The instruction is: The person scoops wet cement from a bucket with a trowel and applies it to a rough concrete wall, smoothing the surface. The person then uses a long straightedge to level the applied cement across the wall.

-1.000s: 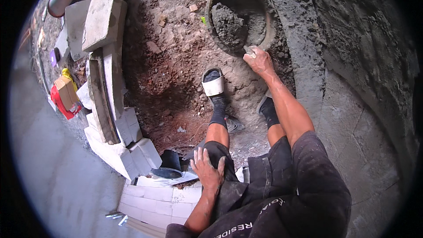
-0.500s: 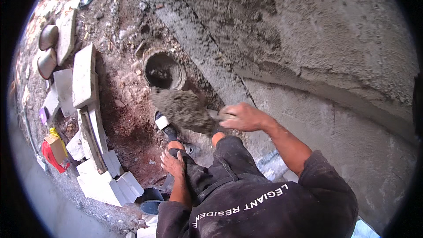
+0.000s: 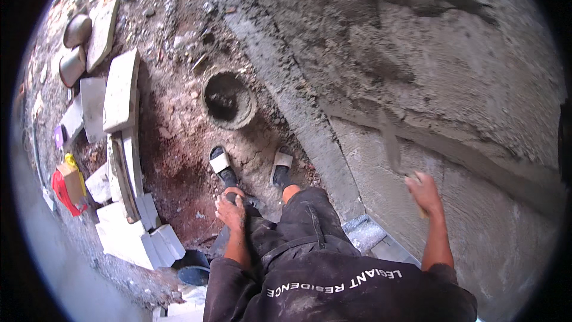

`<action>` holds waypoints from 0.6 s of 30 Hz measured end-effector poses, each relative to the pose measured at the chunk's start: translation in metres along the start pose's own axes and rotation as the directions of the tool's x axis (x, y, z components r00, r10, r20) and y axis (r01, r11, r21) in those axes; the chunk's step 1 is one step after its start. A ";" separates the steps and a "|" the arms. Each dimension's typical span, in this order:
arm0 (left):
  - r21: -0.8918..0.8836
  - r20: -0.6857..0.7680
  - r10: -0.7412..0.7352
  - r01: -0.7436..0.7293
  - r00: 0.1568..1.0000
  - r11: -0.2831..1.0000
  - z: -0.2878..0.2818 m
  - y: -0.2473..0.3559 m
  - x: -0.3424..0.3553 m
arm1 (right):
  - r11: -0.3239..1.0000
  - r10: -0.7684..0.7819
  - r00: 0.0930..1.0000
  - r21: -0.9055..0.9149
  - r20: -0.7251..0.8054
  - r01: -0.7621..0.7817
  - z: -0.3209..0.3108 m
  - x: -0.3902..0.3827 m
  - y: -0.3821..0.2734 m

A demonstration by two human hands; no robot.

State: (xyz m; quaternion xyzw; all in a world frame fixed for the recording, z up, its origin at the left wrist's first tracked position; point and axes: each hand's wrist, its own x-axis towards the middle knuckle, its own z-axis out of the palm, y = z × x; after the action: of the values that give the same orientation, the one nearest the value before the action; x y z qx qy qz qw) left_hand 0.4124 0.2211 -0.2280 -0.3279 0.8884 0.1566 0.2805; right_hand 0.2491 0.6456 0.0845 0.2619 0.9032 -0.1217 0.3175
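My right hand (image 3: pixel 423 192) is closed round the handle of a trowel (image 3: pixel 390 146), whose blade is smeared by motion against the grey mortar-covered wall (image 3: pixel 476 161). Fresh, rough mortar (image 3: pixel 339 42) coats the upper part of that wall, while the lower part looks smoother. On my left knee rests my left hand (image 3: pixel 231 211), fingers apart and holding nothing. Beyond my feet stands a round bucket (image 3: pixel 249 113) with wet mortar (image 3: pixel 225 96) inside.
Pale slabs and blocks (image 3: pixel 122 98) lie stacked to the left, beside two metal bowls (image 3: pixel 72 67). A red bag (image 3: pixel 64 188) holds a brown box. Near my left side sits a dark bucket (image 3: pixel 193 268). A concrete ledge (image 3: pixel 286 89) runs along the wall's foot.
My right hand has swung right from over the ground to the wall. The big mortar load on the trowel no longer shows there. My left hand stays at the knee.
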 end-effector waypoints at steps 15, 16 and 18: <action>-0.023 0.056 0.051 -0.050 0.997 0.999 0.013 -0.073 0.017 | 0.616 -0.631 0.765 -0.517 0.127 0.594 0.504 0.371 -0.348; -0.022 0.053 0.034 -0.033 0.998 0.999 0.017 -0.076 0.021 | 0.692 -0.587 0.800 -0.439 0.120 0.574 0.529 0.354 -0.361; -0.029 0.062 0.013 -0.011 0.998 1.000 0.016 -0.077 0.017 | 0.811 -0.486 0.862 -0.293 0.147 0.507 0.555 0.319 -0.362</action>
State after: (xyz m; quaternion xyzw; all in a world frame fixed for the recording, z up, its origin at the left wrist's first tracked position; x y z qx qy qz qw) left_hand 0.4595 0.1628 -0.2582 -0.3216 0.8788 0.1813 0.3025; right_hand 0.1219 0.2564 -0.5261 -0.0424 0.9367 -0.0597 0.3423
